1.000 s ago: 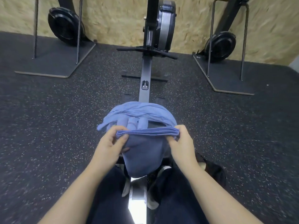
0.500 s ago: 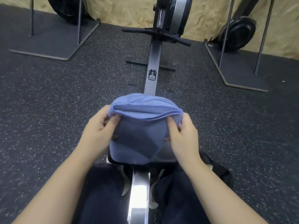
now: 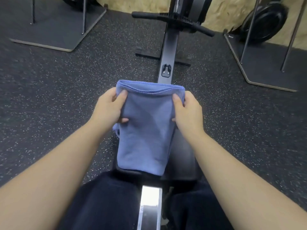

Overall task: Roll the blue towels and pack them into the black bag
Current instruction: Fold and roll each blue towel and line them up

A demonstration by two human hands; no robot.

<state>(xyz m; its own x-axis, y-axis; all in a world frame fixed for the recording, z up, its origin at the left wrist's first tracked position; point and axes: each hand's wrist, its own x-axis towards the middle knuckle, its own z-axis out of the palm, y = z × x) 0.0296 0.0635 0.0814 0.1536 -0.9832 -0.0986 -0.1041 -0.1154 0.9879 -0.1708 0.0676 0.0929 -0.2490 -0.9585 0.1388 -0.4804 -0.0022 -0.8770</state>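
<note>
A folded blue towel (image 3: 144, 130) lies flat and lengthwise over the black seat (image 3: 181, 156) of a rowing machine, in front of my knees. My left hand (image 3: 109, 108) grips its far left corner, thumb on top and fingers curled under the edge. My right hand (image 3: 186, 110) grips the far right corner the same way. The towel's far edge shows several stacked layers. No black bag is in view.
The rower's rail (image 3: 167, 52) runs away from me to its black handle (image 3: 172, 19) and flywheel. Its shiny metal rail (image 3: 150, 208) passes between my legs. Two dark mats (image 3: 54, 30) with metal stands flank it on the speckled rubber floor.
The loose bundle of towel has been folded over and laid flat along the seat. Both hands kept hold of its far corners. My head tilted further down.
</note>
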